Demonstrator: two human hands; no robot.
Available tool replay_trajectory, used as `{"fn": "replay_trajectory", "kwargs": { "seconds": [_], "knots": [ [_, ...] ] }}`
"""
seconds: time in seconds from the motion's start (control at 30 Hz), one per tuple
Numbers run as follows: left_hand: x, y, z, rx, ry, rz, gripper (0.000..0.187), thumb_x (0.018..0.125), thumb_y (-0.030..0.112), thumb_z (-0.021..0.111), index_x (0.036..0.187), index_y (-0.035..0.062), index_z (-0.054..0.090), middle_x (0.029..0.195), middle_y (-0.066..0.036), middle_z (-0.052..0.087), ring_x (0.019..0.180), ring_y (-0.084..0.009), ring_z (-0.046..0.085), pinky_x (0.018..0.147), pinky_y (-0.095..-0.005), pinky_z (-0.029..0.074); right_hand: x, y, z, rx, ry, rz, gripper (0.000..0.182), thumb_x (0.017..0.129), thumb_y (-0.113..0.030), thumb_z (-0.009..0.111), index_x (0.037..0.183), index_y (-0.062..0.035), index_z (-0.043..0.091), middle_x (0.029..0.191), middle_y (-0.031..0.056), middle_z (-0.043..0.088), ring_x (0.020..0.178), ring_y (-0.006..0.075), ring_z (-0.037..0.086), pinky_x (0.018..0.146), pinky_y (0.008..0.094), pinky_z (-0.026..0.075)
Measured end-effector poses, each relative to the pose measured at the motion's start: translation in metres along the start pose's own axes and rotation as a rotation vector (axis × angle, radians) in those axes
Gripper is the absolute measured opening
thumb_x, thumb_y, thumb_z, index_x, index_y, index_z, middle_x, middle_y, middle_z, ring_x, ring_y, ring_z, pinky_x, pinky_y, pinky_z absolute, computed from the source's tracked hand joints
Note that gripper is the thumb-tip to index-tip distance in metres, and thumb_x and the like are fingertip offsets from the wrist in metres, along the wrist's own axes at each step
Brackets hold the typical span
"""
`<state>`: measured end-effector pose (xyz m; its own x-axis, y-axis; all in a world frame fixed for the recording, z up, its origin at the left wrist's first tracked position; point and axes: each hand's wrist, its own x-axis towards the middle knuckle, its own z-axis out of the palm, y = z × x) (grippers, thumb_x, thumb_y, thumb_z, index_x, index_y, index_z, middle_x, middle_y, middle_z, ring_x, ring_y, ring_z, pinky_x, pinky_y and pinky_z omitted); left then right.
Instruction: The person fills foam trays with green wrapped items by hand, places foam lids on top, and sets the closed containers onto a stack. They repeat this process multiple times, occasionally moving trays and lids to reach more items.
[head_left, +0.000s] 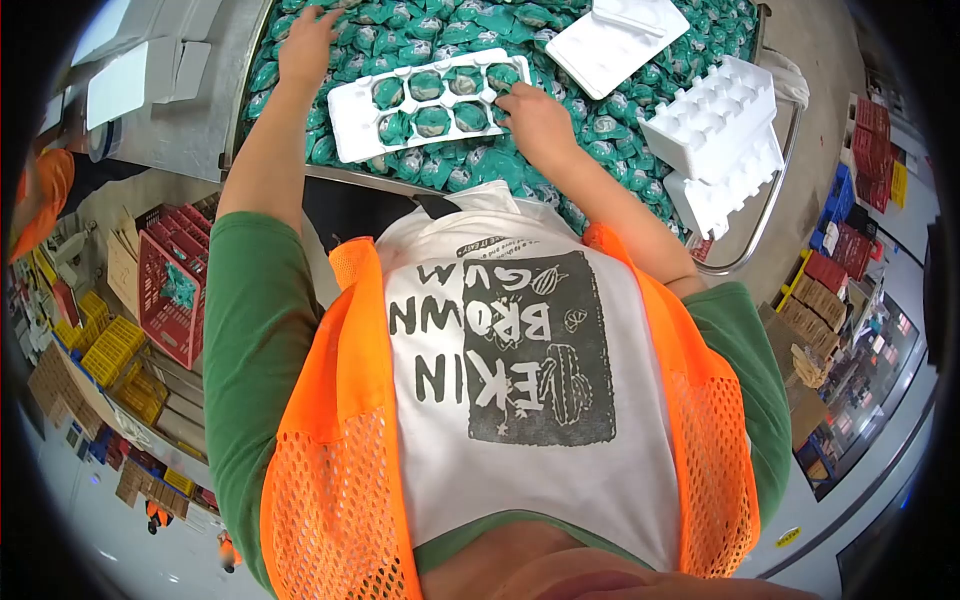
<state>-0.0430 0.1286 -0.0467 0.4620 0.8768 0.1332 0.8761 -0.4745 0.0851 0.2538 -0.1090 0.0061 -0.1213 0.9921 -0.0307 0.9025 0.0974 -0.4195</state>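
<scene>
A white tray (352, 125) with two rows of cups lies on a heap of small round packets in green-and-clear wrappers (440, 30). Green-wrapped packets sit in its cups. At the tray's right end is my right hand (537, 122), its fingers closed around a green-wrapped packet at the last near cup; the fingers partly cover that packet. My left hand (308, 38) reaches over the heap at the upper left. Its fingers are apart over the loose packets, with nothing visible held in them.
More white trays (615, 45) lie on the heap at the upper right, and stacked trays (715, 130) stand at the right by a metal rail (785, 170). White boxes (150, 75) rest on the metal table at left. A red crate (172, 290) is below. Another person's orange sleeve (45, 205) shows at left.
</scene>
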Motion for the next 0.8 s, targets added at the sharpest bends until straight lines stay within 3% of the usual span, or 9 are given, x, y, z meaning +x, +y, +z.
{"fn": "replay_trajectory", "kwargs": {
  "seconds": [0.07, 0.17, 0.27, 0.4, 0.5, 0.53, 0.63, 0.67, 0.8],
  "knots": [
    [-0.002, -0.012, 0.005, -0.194, 0.077, -0.074, 0.041, 0.087, 0.012, 0.065, 0.127, 0.0220, 0.061, 0.128, -0.007, 0.057, 0.114, -0.0294, 0.057, 0.091, -0.0417, 0.051, -0.001, 0.002, 0.002, 0.008, -0.001, 0.003, 0.018, 0.075, -0.006, 0.071, 0.093, -0.0065, 0.070, 0.092, 0.0098, 0.060, 0.091, 0.0293, 0.064, 0.072, 0.0421, 0.053],
    [-0.015, -0.013, 0.002, -0.329, 0.130, 0.093, 0.034, 0.084, 0.007, 0.066, 0.117, 0.0131, 0.062, 0.121, -0.008, 0.061, 0.104, -0.0336, 0.060, 0.084, -0.0433, 0.052, -0.003, 0.002, 0.001, 0.016, 0.007, 0.014, 0.020, 0.074, -0.006, 0.072, 0.095, -0.0066, 0.070, 0.093, 0.0092, 0.060, 0.092, 0.0291, 0.064, 0.073, 0.0419, 0.053],
    [-0.028, -0.012, 0.016, -0.138, 0.053, 0.259, 0.041, 0.083, 0.007, 0.067, 0.122, 0.0149, 0.056, 0.120, -0.008, 0.061, 0.109, -0.0324, 0.058, 0.087, -0.0437, 0.052, -0.003, 0.001, 0.001, 0.018, 0.004, 0.014, 0.022, 0.074, -0.007, 0.073, 0.096, -0.0070, 0.070, 0.094, 0.0087, 0.060, 0.092, 0.0290, 0.064, 0.073, 0.0416, 0.053],
    [-0.018, 0.000, 0.017, -0.089, 0.049, 0.124, 0.044, 0.086, 0.010, 0.067, 0.127, 0.0160, 0.054, 0.110, -0.008, 0.065, 0.107, -0.0270, 0.060, 0.085, -0.0400, 0.051, -0.002, 0.000, -0.002, 0.014, -0.025, 0.016, 0.025, 0.074, -0.007, 0.073, 0.099, -0.0081, 0.070, 0.094, 0.0079, 0.060, 0.092, 0.0283, 0.063, 0.073, 0.0408, 0.053],
    [-0.005, 0.013, -0.002, -0.604, -0.154, -0.401, 0.047, 0.091, 0.016, 0.067, 0.135, 0.0150, 0.050, 0.106, -0.011, 0.066, 0.103, -0.0210, 0.063, 0.084, -0.0354, 0.051, -0.002, 0.001, -0.001, 0.023, -0.016, 0.019, 0.026, 0.076, -0.008, 0.073, 0.102, -0.0084, 0.071, 0.093, 0.0078, 0.060, 0.091, 0.0288, 0.063, 0.073, 0.0405, 0.052],
    [-0.010, 0.004, 0.005, -1.090, -0.087, -0.441, 0.050, 0.097, 0.021, 0.062, 0.140, 0.0056, 0.044, 0.111, -0.013, 0.064, 0.101, -0.0199, 0.063, 0.086, -0.0339, 0.051, -0.002, 0.001, -0.001, 0.028, -0.008, 0.024, 0.027, 0.076, -0.008, 0.073, 0.103, -0.0086, 0.071, 0.092, 0.0078, 0.060, 0.090, 0.0290, 0.063, 0.073, 0.0404, 0.052],
    [-0.030, 0.015, -0.029, -1.800, -0.120, -0.559, 0.049, 0.100, 0.022, 0.058, 0.138, -0.0038, 0.041, 0.121, -0.013, 0.060, 0.106, -0.0247, 0.061, 0.090, -0.0357, 0.050, -0.004, 0.001, 0.001, 0.043, 0.013, 0.030, 0.028, 0.076, -0.008, 0.073, 0.103, -0.0085, 0.071, 0.092, 0.0074, 0.060, 0.090, 0.0287, 0.063, 0.074, 0.0404, 0.052],
    [-0.039, 0.017, -0.045, -1.899, -0.204, -0.391, 0.048, 0.100, 0.020, 0.057, 0.137, -0.0058, 0.040, 0.125, -0.013, 0.057, 0.110, -0.0257, 0.059, 0.094, -0.0356, 0.049, -0.005, 0.001, 0.001, 0.046, 0.012, 0.029, 0.028, 0.076, -0.008, 0.073, 0.104, -0.0084, 0.071, 0.093, 0.0074, 0.060, 0.091, 0.0287, 0.063, 0.074, 0.0403, 0.052],
    [-0.077, 0.014, -0.076, -1.796, -0.335, -0.590, 0.045, 0.097, 0.016, 0.061, 0.136, -0.0017, 0.047, 0.118, -0.014, 0.062, 0.107, -0.0232, 0.063, 0.088, -0.0339, 0.051, -0.004, 0.003, 0.001, 0.056, 0.010, 0.016, 0.028, 0.076, -0.007, 0.073, 0.104, -0.0083, 0.071, 0.094, 0.0072, 0.061, 0.091, 0.0285, 0.063, 0.074, 0.0400, 0.052]
  ]
}}
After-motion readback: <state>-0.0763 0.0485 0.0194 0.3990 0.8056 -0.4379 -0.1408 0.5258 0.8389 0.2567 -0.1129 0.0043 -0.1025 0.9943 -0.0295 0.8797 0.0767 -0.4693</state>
